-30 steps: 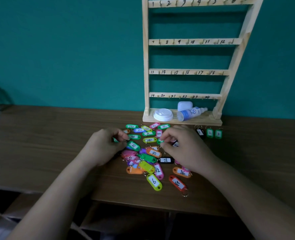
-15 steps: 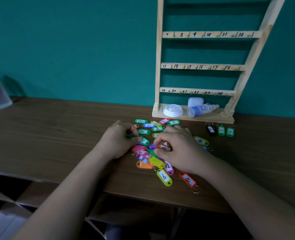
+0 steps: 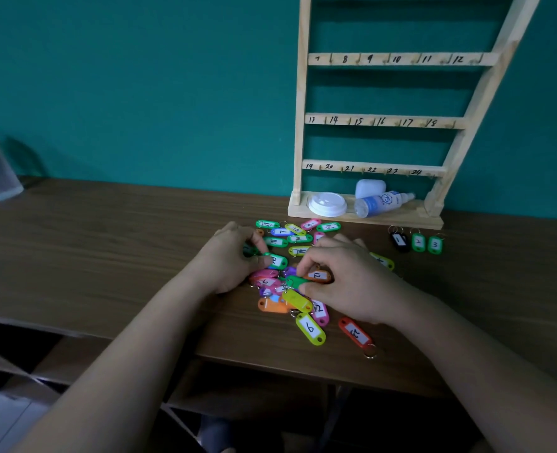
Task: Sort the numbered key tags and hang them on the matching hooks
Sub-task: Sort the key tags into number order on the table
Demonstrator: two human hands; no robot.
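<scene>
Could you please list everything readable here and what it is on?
"7 8 9 10 11 12": upper rack rail
"13 14 15 16 17 18": middle rail
"19 20 21 22 23 24": bottom rail
"1": black tag
"2": green tag beside it
"3": next green tag
"12": orange tag
"6" or "9": yellow tag
"75": spray bottle; remaining label too small
Rest of the pile: too blurred
</scene>
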